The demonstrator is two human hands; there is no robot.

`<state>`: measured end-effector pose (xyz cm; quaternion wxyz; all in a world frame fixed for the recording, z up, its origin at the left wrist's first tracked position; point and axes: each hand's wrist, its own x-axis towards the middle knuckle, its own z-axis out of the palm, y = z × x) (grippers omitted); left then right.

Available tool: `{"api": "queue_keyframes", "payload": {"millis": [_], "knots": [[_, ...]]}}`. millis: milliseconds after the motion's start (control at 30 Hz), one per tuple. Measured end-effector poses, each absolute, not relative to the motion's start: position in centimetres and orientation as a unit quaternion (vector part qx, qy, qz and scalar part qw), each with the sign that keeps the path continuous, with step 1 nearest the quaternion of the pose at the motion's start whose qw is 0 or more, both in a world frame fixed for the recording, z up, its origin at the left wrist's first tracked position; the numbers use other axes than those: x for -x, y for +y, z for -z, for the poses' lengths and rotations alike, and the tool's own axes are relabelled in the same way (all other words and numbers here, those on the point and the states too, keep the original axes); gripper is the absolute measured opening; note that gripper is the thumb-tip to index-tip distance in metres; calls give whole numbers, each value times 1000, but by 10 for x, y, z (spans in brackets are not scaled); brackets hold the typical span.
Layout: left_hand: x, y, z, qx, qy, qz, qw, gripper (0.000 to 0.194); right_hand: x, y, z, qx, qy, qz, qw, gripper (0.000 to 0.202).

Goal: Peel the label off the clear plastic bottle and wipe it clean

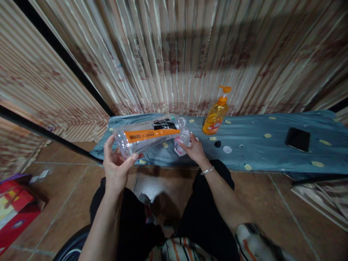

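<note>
My left hand [117,159] is closed around the base of a large clear plastic bottle [150,135] with an orange and black label. The bottle lies tipped almost level, its neck pointing right. My right hand [194,149], a bracelet at its wrist, grips a small clear bottle with pink print [178,141] close under that neck. Whether the two mouths touch, I cannot tell. Just right of my right hand, a black cap [218,144] and a whitish disc [227,149] rest on the cloth. Behind them stands an orange pump bottle [215,117], partly filled with amber liquid.
A blue-green cloth with yellow motifs [252,145] covers the low narrow surface before me. At its right lies a dark phone [298,139]. Striped curtains [185,54] hang behind, and a black pole [67,61] slants at left. A red box [19,210] sits on the tiled floor.
</note>
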<state>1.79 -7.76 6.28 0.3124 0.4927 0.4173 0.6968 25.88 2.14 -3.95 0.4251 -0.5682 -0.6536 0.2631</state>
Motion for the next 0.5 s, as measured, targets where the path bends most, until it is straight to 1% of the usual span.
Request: {"api": "queue_keyframes", "payload": {"millis": [333, 500], "knots": [[-15, -74, -68, -504, 435, -684, 298, 73, -258, 21, 38, 576, -654, -265, 414, 53], [-13, -73, -71, -517, 435, -675, 296, 72, -259, 21, 39, 578, -654, -265, 410, 53]]}}
